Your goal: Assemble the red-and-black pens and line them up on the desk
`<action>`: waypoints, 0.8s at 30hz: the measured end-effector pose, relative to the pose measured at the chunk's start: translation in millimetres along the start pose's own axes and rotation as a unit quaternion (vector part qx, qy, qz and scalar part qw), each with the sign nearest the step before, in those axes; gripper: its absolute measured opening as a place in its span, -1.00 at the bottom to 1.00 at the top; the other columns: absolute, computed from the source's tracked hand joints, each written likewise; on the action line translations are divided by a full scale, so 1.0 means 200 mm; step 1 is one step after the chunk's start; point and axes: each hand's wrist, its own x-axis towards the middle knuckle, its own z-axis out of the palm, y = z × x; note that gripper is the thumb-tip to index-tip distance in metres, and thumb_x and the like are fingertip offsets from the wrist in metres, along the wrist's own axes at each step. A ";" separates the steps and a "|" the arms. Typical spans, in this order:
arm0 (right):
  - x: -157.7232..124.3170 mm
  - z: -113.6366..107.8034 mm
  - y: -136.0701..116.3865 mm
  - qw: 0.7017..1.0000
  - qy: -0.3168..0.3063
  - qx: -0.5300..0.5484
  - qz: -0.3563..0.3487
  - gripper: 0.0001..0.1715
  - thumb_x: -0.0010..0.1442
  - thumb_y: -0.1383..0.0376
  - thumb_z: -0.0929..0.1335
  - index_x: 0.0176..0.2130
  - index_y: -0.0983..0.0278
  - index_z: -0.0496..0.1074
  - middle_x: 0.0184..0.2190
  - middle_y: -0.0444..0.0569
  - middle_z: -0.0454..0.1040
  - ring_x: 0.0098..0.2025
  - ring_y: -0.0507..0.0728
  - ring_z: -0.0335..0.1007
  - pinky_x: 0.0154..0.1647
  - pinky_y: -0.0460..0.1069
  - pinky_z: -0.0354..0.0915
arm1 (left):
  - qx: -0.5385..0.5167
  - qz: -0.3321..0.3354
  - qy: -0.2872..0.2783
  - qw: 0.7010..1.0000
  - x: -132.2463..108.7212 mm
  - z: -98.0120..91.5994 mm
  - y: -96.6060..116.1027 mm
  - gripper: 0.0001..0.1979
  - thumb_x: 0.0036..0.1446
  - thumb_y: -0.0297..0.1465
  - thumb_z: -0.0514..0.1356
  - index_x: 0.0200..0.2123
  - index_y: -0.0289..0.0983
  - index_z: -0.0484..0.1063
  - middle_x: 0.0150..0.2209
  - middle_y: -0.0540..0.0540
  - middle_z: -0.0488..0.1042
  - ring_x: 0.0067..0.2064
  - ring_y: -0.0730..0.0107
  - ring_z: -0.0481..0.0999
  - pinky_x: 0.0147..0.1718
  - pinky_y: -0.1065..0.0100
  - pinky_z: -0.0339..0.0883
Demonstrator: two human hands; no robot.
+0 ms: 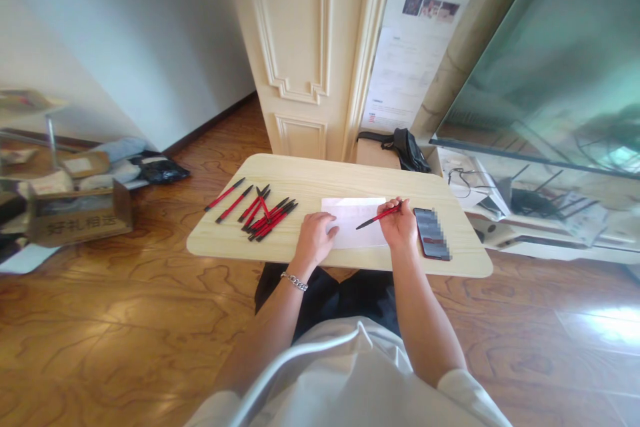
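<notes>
A small light wooden table (280,250) stands in front of me. On it lies a white sheet of paper (353,210). My left hand (315,235) rests on the sheet's left edge, palm down, fingers loosely curled on the paper. My right hand (400,223) grips a red and black pen (379,217), whose tip points left over the paper. To the left lies a pile of several red and black pens (265,210), with two more pens (225,195) apart from it.
A phone (431,233) lies face up on the table right of my right hand. A black bag (410,150) sits behind the table by the cream door. Cardboard boxes (80,213) stand on the floor at left. A low shelf with a router (530,203) is at right.
</notes>
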 end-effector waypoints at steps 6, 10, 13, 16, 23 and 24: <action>-0.10 0.09 0.04 1.000 0.014 -0.002 -0.014 -0.74 0.30 0.14 0.27 -0.39 0.19 0.34 -0.27 -0.07 0.49 -0.14 0.04 0.45 -0.01 0.05 0.38 | -0.381 -0.120 -0.078 0.914 0.00 0.10 0.20 -0.50 -0.01 -0.24 0.35 0.03 -0.23 0.48 -0.16 -0.15 0.58 -0.24 0.30 0.54 -0.19 0.27 0.41; -0.20 0.05 0.07 0.996 -0.002 -0.090 -0.006 -0.76 0.20 0.08 0.34 -0.31 0.20 0.38 -0.18 -0.04 0.53 -0.15 0.08 0.47 -0.10 0.05 0.40 | -0.545 -0.209 0.009 0.812 0.04 0.17 0.25 -0.58 -0.03 -0.15 0.35 -0.15 -0.30 0.53 -0.30 -0.11 0.56 -0.30 0.41 0.51 -0.23 0.34 0.39; -0.26 -0.02 0.04 0.953 -0.012 -0.299 -0.046 -0.70 0.10 0.05 0.41 -0.33 0.23 0.45 -0.32 -0.04 0.55 -0.31 0.10 0.46 -0.25 0.02 0.38 | -0.561 -0.219 0.049 0.797 0.09 0.15 0.24 -0.65 -0.02 -0.12 0.33 -0.31 -0.29 0.53 -0.36 -0.07 0.52 -0.34 0.48 0.48 -0.28 0.40 0.38; -0.31 -0.06 -0.03 0.863 -0.065 -0.493 -0.095 -0.70 0.06 0.08 0.43 -0.29 0.24 0.55 -0.37 -0.01 0.56 -0.34 0.14 0.43 -0.27 0.02 0.33 | -0.549 -0.210 0.035 0.808 0.15 0.14 0.21 -0.68 -0.02 -0.13 0.33 -0.35 -0.28 0.52 -0.44 -0.02 0.47 -0.42 0.52 0.43 -0.35 0.44 0.35; -0.34 -0.05 -0.22 0.726 -0.142 -0.646 -0.188 -0.83 0.13 0.20 0.40 -0.24 0.11 0.59 -0.33 -0.06 0.59 -0.35 0.14 0.43 -0.23 0.02 0.28 | -0.496 -0.157 -0.032 0.853 0.24 0.20 0.25 -0.64 0.05 -0.10 0.27 -0.29 -0.30 0.55 -0.44 -0.06 0.51 -0.42 0.47 0.45 -0.42 0.43 0.31; -0.31 -0.05 -0.24 0.714 -0.142 -0.658 -0.192 -0.82 0.14 0.20 0.39 -0.24 0.10 0.59 -0.33 -0.07 0.59 -0.35 0.14 0.43 -0.23 0.02 0.28 | -0.470 -0.148 -0.045 0.869 0.24 0.21 0.25 -0.61 0.06 -0.09 0.25 -0.24 -0.30 0.55 -0.42 -0.07 0.53 -0.40 0.44 0.47 -0.41 0.42 0.32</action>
